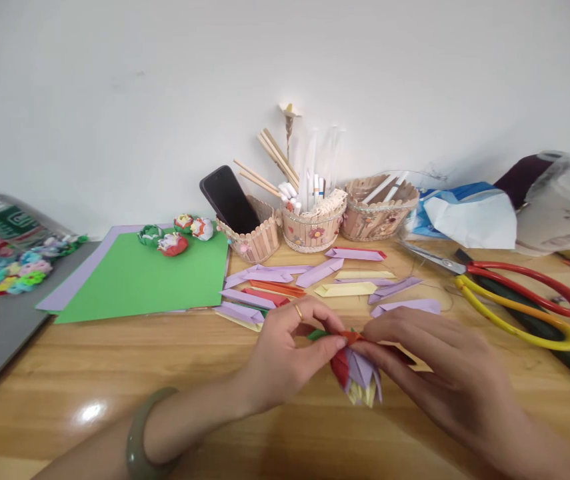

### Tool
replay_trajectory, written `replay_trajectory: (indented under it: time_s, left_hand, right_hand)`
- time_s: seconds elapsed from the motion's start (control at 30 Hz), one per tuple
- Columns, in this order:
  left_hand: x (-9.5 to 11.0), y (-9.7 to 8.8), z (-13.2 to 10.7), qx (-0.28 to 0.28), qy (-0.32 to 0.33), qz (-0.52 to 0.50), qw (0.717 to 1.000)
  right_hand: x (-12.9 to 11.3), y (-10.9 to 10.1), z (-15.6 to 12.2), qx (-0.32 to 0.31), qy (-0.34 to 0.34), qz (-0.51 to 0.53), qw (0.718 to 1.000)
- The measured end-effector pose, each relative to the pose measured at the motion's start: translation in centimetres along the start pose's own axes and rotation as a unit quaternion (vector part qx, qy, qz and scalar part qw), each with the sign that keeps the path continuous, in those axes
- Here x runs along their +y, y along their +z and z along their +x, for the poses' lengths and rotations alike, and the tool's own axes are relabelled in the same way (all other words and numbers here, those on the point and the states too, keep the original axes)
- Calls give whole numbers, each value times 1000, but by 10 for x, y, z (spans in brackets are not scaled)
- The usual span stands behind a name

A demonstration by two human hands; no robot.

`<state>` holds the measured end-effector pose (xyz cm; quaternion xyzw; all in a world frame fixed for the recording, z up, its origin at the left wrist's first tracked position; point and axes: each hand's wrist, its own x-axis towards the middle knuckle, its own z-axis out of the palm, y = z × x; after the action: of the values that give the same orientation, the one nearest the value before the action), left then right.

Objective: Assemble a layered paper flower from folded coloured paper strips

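"What is the left hand (289,360) doing?"
"It's pinching the folded paper (362,369) with its thumb and a finger."
"And the right hand (435,360)?"
"Its fingers are closed on the same paper, from the other side."
"Where is the paper?"
"Between the two hands, over the front of the table (115,387). It's red, purple, yellow, orange and green."
"What's behind it?"
"Lots of folded strips (347,289). The scissors (465,268) lie to the right, and a green sheet (149,287) lies to the left."
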<state>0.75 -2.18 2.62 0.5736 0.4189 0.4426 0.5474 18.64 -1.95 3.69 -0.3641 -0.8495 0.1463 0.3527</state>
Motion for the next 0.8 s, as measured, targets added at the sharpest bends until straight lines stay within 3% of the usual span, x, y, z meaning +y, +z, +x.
replay_trajectory:
  time_s: [0.13, 0.3, 0.43, 0.63, 0.73, 0.8]
  left_hand:
    - [3, -1, 2, -40, -90, -77, 992]
    - [2, -1, 2, -41, -111, -99, 988]
    - [1, 0, 3, -48, -120, -106, 986]
    - [2, 0, 4, -12, -101, -69, 992]
    - [0, 0, 2, 2, -59, -27, 998]
    - [-1, 0, 1, 16, 5, 22, 1000]
  right_hand:
    - [1, -3, 6, -58, 100, 145, 983]
    - [1, -2, 7, -86, 174, 205, 959]
    - [1, 0, 8, -81, 169, 208, 960]
    - [2, -1, 10, -78, 162, 183, 967]
    - [3, 2, 7, -52, 99, 114, 987]
    - [4, 4, 3, -19, 35, 58, 998]
